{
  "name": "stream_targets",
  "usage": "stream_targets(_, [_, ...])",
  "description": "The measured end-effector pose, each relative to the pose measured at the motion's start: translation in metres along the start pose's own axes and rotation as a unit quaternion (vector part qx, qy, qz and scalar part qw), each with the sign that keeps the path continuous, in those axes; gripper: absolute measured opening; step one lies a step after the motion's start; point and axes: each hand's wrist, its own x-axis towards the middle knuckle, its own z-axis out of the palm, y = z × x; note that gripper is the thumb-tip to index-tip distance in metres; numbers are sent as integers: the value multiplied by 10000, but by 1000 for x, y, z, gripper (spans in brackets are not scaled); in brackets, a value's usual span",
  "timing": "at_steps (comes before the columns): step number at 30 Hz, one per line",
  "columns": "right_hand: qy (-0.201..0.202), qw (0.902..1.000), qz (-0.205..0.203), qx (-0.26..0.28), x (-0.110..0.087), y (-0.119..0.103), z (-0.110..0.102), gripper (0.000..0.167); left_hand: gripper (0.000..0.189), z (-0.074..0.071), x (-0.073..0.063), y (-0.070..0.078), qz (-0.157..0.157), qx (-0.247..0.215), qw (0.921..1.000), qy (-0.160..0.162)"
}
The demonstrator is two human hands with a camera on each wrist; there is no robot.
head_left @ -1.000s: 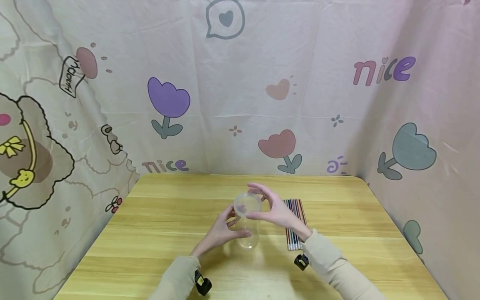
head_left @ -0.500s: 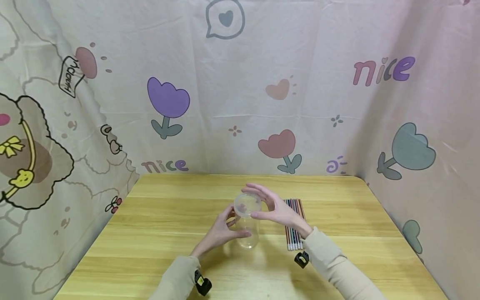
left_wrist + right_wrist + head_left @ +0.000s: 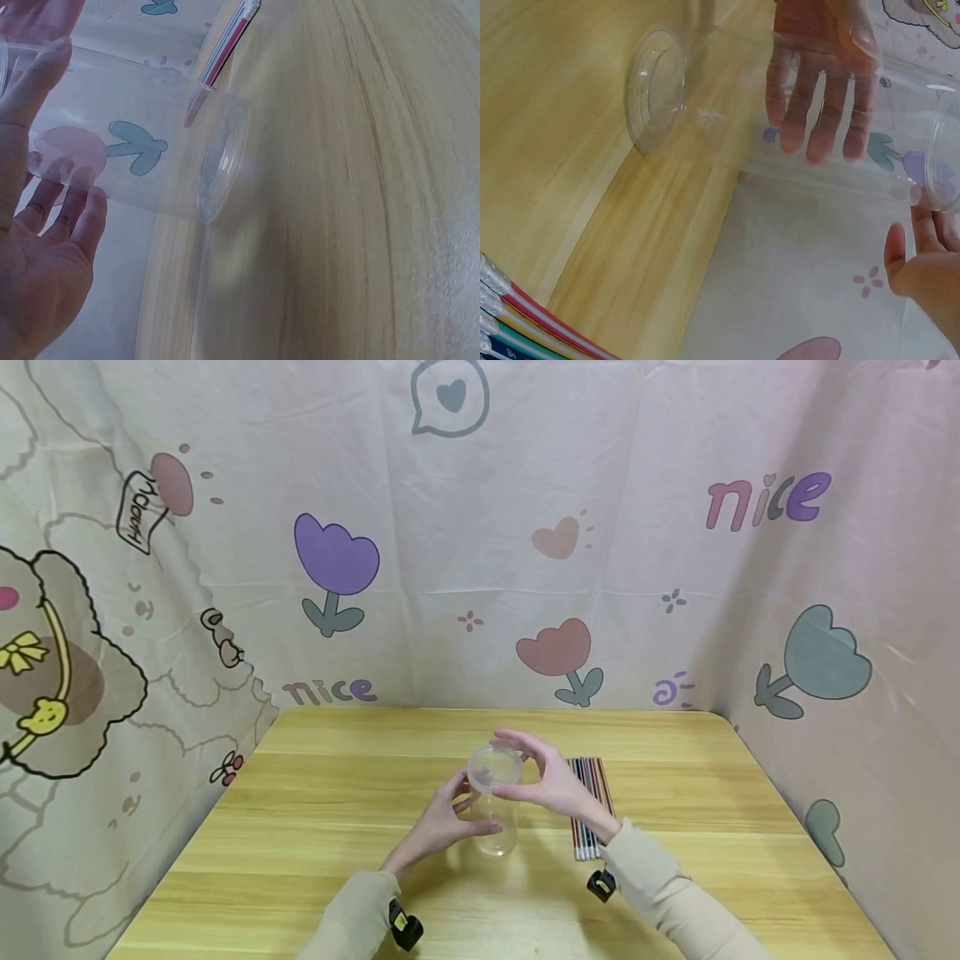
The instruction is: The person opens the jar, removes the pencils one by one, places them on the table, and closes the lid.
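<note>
A tall clear plastic jar point(image 3: 507, 814) stands upright near the middle of the table. My left hand point(image 3: 441, 820) grips its side, with the thumb at the front and the fingers behind; the fingers point(image 3: 817, 124) show through the clear wall in the right wrist view. At the top sits a translucent lid point(image 3: 498, 763) with a raised rim. My right hand point(image 3: 553, 782) holds this lid by its edge, thumb in front and fingers round the far side. Through the wall the jar's inside shows no contents. Its base point(image 3: 225, 161) is close over the table in the left wrist view.
A row of several colored pencils point(image 3: 587, 806) lies just right of the jar, partly hidden by the right forearm. Their metal-capped ends point(image 3: 491, 296) face the near side. The wooden table point(image 3: 337, 777) ends at a printed cloth point(image 3: 450, 543) at the back and sides.
My right thumb and fingers shifted slightly round the lid and back again, the wrist turning a little. The left hand and the jar have stayed in place.
</note>
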Motion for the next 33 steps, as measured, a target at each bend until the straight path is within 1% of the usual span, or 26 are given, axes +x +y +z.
stream_targets(7, [299,9994,-75,-181,-2,0,3,69,85,1,0,0,44,37,10000,16])
stream_targets(12, [406,9987,-99,-306,-4,0,5,66,85,2,0,-1,64,71,9999,39])
stream_targets(17, [482,9983,-57,-334,-4,-1,6,67,85,2,1,0,128,139,9998,39])
stream_targets(27, [347,9990,-98,-263,-7,-2,5,76,91,0,1,1,307,405,9987,-14])
stream_targets(33, [273,9996,-34,-49,-14,0,0,74,97,-1,2,1,424,385,9983,-107])
